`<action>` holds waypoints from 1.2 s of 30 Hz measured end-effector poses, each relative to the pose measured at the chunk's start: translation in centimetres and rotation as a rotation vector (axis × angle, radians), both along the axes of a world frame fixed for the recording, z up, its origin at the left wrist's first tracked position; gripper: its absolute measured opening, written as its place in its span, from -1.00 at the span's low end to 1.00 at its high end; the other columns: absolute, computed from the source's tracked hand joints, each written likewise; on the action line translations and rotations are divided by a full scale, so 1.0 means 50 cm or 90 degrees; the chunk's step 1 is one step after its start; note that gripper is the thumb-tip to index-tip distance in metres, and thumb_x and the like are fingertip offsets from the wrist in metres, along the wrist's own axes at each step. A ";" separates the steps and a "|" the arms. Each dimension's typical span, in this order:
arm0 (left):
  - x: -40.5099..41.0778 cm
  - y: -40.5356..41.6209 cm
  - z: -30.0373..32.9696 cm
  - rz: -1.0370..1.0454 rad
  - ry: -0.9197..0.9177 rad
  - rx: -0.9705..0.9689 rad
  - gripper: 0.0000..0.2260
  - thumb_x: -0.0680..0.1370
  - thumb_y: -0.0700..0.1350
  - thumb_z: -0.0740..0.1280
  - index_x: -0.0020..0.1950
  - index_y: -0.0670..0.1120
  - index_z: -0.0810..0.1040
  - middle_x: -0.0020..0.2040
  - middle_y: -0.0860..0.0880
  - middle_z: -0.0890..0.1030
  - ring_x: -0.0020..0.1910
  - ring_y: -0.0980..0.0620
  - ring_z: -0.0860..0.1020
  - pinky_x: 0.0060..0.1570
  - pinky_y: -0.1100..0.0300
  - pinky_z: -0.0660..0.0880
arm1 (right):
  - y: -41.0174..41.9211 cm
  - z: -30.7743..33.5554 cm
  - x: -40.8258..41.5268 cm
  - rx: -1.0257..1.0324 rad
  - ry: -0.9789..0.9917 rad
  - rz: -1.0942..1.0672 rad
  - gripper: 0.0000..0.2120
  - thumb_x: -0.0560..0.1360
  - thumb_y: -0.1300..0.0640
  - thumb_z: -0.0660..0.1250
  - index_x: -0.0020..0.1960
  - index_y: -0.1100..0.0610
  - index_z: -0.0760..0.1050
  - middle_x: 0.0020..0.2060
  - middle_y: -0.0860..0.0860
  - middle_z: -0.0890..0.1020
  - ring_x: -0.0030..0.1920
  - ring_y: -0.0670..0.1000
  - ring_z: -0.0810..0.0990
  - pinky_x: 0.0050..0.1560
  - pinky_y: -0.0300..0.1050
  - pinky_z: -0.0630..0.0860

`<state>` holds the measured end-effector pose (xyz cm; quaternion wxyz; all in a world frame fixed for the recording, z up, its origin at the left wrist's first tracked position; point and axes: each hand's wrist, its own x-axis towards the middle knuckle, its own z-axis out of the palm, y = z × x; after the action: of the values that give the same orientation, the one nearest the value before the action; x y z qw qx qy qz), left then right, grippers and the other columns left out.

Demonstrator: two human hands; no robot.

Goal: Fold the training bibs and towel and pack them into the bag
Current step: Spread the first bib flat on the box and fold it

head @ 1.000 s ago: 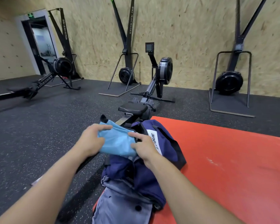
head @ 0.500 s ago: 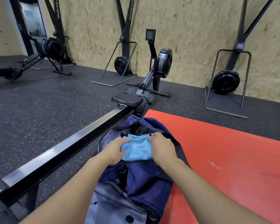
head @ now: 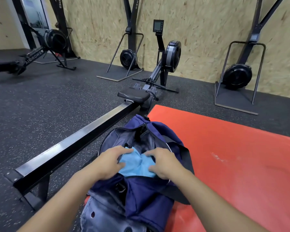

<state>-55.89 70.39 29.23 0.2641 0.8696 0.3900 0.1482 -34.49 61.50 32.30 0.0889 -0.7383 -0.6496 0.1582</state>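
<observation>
Both hands, left hand (head: 107,162) & right hand (head: 164,163), clutch blue towel (head: 136,164) w/ curled fingers inside navy duffel bag (head: 141,195), frame center; packing step. Next: push down, let go.

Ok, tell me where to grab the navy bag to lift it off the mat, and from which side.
Probably the black strap draped over the navy bag on its right, mat-side flank. Come from the right, over the red mat: that side is open, while the rower rail crowds the left. Both hands hold the blue cloth in the opening.
</observation>
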 end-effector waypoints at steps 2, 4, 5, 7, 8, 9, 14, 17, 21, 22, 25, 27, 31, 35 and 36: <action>-0.021 -0.003 0.015 0.027 0.029 0.027 -0.46 0.50 -0.28 0.36 0.39 0.18 0.49 0.08 0.15 0.53 -0.12 0.26 0.50 -0.03 0.38 0.38 | -0.023 0.002 -0.036 0.033 0.095 0.011 -0.43 0.46 0.07 0.46 0.44 -0.10 0.45 0.40 -0.06 0.48 0.42 0.03 0.42 0.42 -0.12 0.31; -0.044 -0.007 0.025 0.046 0.075 0.032 -0.48 0.48 -0.30 0.33 0.33 0.19 0.51 0.13 0.18 0.53 -0.01 0.14 0.51 0.08 0.25 0.40 | -0.040 -0.002 -0.059 -0.012 0.101 0.006 -0.43 0.46 0.00 0.47 0.45 -0.11 0.43 0.42 -0.04 0.47 0.43 0.05 0.42 0.42 -0.12 0.31; -0.053 -0.013 0.030 0.044 0.104 0.024 -0.49 0.47 -0.30 0.31 0.29 0.20 0.50 0.08 0.17 0.54 -0.06 0.09 0.49 0.04 0.22 0.41 | -0.046 -0.005 -0.061 -0.042 0.076 0.006 -0.43 0.45 -0.04 0.47 0.43 -0.11 0.44 0.41 -0.04 0.48 0.41 0.07 0.43 0.40 -0.10 0.33; -0.064 -0.028 0.037 0.035 0.186 0.024 -0.55 0.47 -0.28 0.28 0.20 0.22 0.48 -0.12 0.15 0.48 -0.17 0.04 0.47 -0.11 0.15 0.41 | -0.059 -0.007 -0.059 -0.094 0.019 0.021 -0.45 0.42 -0.11 0.48 0.38 -0.13 0.44 0.34 -0.03 0.52 0.36 0.09 0.46 0.34 -0.06 0.39; -0.066 -0.035 0.040 0.035 0.237 0.034 -0.57 0.48 -0.26 0.28 0.19 0.22 0.47 -0.16 0.14 0.43 -0.16 0.03 0.49 -0.14 0.13 0.40 | -0.066 -0.007 -0.058 -0.116 -0.012 0.034 -0.46 0.40 -0.14 0.49 0.34 -0.14 0.44 0.30 -0.02 0.53 0.33 0.10 0.47 0.29 -0.04 0.41; -0.066 -0.043 0.042 0.037 0.286 0.053 -0.59 0.49 -0.24 0.28 0.20 0.22 0.46 -0.14 0.13 0.39 -0.09 0.02 0.51 -0.14 0.12 0.39 | -0.072 -0.006 -0.057 -0.131 -0.043 0.047 -0.48 0.39 -0.17 0.48 0.31 -0.16 0.45 0.26 -0.02 0.55 0.30 0.10 0.48 0.26 -0.02 0.42; -0.046 -0.044 -0.003 -0.020 0.143 0.325 -0.75 0.44 0.02 0.43 0.11 0.13 0.61 0.08 0.09 0.47 0.12 0.01 0.50 0.00 0.08 0.51 | -0.076 -0.010 -0.065 0.049 -0.051 0.033 -0.64 0.44 -0.25 0.42 0.16 -0.14 0.58 0.07 -0.10 0.49 0.18 -0.01 0.44 0.03 -0.09 0.40; -0.052 -0.053 -0.052 -0.074 0.048 0.259 -0.66 0.50 0.14 0.23 0.18 0.10 0.64 0.21 0.10 0.53 0.16 0.07 0.53 0.19 0.10 0.47 | -0.078 -0.050 -0.087 0.175 0.050 0.037 -0.71 0.58 -0.07 0.32 0.29 -0.13 0.56 0.12 -0.16 0.45 0.20 -0.07 0.43 0.18 -0.12 0.45; -0.095 -0.065 -0.126 -0.069 0.001 0.186 -0.57 0.55 0.16 0.23 0.38 0.08 0.54 0.44 0.15 0.41 0.43 0.14 0.37 0.39 0.08 0.36 | -0.103 -0.111 -0.106 0.143 0.056 0.060 -0.61 0.60 0.06 0.27 0.43 -0.11 0.43 0.31 -0.22 0.43 0.32 -0.09 0.42 0.27 -0.11 0.43; -0.104 -0.070 -0.139 -0.072 0.000 0.189 -0.55 0.57 0.17 0.23 0.44 0.09 0.48 0.50 0.15 0.36 0.50 0.14 0.30 0.45 0.09 0.30 | -0.108 -0.122 -0.103 0.142 0.054 0.060 -0.57 0.60 0.03 0.28 0.46 -0.12 0.38 0.35 -0.25 0.40 0.36 -0.12 0.38 0.29 -0.12 0.42; -0.119 -0.087 -0.161 -0.082 -0.006 0.203 -0.49 0.63 0.20 0.15 0.57 0.09 0.30 0.61 0.14 0.16 0.60 0.13 0.07 0.53 0.19 0.08 | -0.119 -0.153 -0.093 0.122 0.070 0.093 -0.40 0.59 -0.11 0.24 0.59 -0.07 0.19 0.53 -0.22 0.21 0.52 -0.15 0.16 0.48 -0.11 0.25; -0.122 -0.098 -0.166 -0.083 -0.006 0.207 -0.46 0.65 0.21 0.11 0.60 0.08 0.21 0.63 0.15 0.07 0.62 0.11 -0.02 0.54 0.18 0.02 | -0.126 -0.178 -0.088 0.110 0.072 0.128 -0.29 0.59 -0.29 0.07 0.63 -0.03 0.02 0.60 -0.21 0.00 0.59 -0.17 -0.09 0.58 -0.11 0.00; -0.124 -0.107 -0.176 -0.077 0.002 0.200 -0.42 0.65 0.26 0.09 0.62 0.07 0.13 0.64 0.17 0.03 0.61 0.12 -0.03 0.54 0.12 0.05 | -0.141 -0.204 -0.075 0.115 0.070 0.165 -0.35 0.64 -0.29 -0.02 0.63 -0.12 -0.14 0.58 -0.30 -0.15 0.53 -0.29 -0.30 0.56 -0.19 -0.19; -0.128 -0.108 -0.174 -0.079 -0.001 0.191 -0.41 0.64 0.26 0.12 0.62 0.08 0.14 0.63 0.18 0.04 0.61 0.13 -0.01 0.55 0.16 0.03 | -0.144 -0.206 -0.084 0.119 0.056 0.150 -0.42 0.65 -0.29 -0.01 0.61 -0.23 -0.08 0.56 -0.32 -0.18 0.53 -0.29 -0.31 0.51 -0.25 -0.27; -0.128 -0.107 -0.175 -0.080 0.005 0.188 -0.41 0.64 0.27 0.12 0.62 0.09 0.14 0.63 0.18 0.03 0.61 0.13 -0.02 0.55 0.16 0.02 | -0.143 -0.207 -0.090 0.122 0.021 0.141 -0.41 0.64 -0.31 -0.06 0.61 -0.21 -0.08 0.56 -0.30 -0.21 0.54 -0.26 -0.32 0.48 -0.26 -0.31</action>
<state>-62.30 65.05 20.49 0.1407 0.9222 0.3098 0.1837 -38.98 54.32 21.94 0.1516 -0.6475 -0.7376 0.1167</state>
